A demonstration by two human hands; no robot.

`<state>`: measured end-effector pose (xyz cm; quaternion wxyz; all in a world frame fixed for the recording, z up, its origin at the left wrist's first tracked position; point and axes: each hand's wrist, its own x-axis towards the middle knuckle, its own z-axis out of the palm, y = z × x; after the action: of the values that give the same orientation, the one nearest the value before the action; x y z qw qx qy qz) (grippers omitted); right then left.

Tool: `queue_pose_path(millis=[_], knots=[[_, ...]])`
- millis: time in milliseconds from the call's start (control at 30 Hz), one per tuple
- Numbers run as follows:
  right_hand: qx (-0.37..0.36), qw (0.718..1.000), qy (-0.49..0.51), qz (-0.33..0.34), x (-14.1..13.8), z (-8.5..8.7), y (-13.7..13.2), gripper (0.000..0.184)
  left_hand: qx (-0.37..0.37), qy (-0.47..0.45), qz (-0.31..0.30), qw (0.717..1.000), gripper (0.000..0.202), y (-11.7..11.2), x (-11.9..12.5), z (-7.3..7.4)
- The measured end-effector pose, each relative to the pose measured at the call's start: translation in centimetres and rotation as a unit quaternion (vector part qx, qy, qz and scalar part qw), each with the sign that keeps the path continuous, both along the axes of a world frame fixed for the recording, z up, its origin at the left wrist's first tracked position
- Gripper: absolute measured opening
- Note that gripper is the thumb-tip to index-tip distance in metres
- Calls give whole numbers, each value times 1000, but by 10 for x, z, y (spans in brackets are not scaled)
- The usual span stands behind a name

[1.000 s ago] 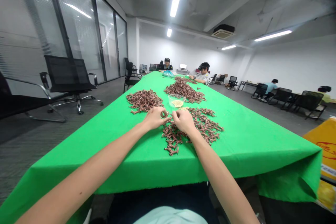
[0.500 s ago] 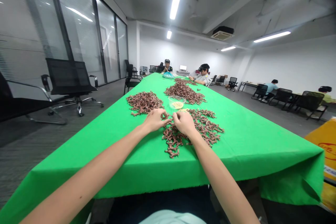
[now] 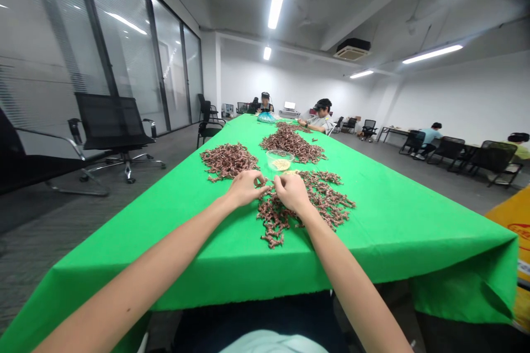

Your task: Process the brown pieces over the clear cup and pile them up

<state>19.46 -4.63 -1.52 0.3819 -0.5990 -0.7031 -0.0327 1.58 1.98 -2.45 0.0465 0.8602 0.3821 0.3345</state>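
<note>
My left hand and my right hand are curled together over the near pile of small brown wrapped pieces on the green tablecloth. Their fingertips meet and pinch one small brown piece between them; it is too small to make out clearly. Just beyond the hands stands a clear plastic bowl with pale yellow bits inside.
Two more brown piles lie farther up the table, one at left and one at centre. Two people sit at the far end, others at desks on the right. Black office chairs stand left of the table. A yellow box sits at right.
Both hands stay pinched together at the same place over the pile; only the camera has shifted slightly.
</note>
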Motion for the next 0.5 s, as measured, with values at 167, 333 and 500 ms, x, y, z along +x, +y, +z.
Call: queue_pose_path(millis=[167,333,500], knots=[[-3,1000,22,12,0,1,-1,46,-18,-19,-3,1000,29,1,0,-1],[4,998,49,28,1,-1,2,50,-16,-24,-8,1000,30,5,-1,-5],[13,999,42,26,1,-3,3,48,-10,-23,-13,1000,31,7,-1,-8]])
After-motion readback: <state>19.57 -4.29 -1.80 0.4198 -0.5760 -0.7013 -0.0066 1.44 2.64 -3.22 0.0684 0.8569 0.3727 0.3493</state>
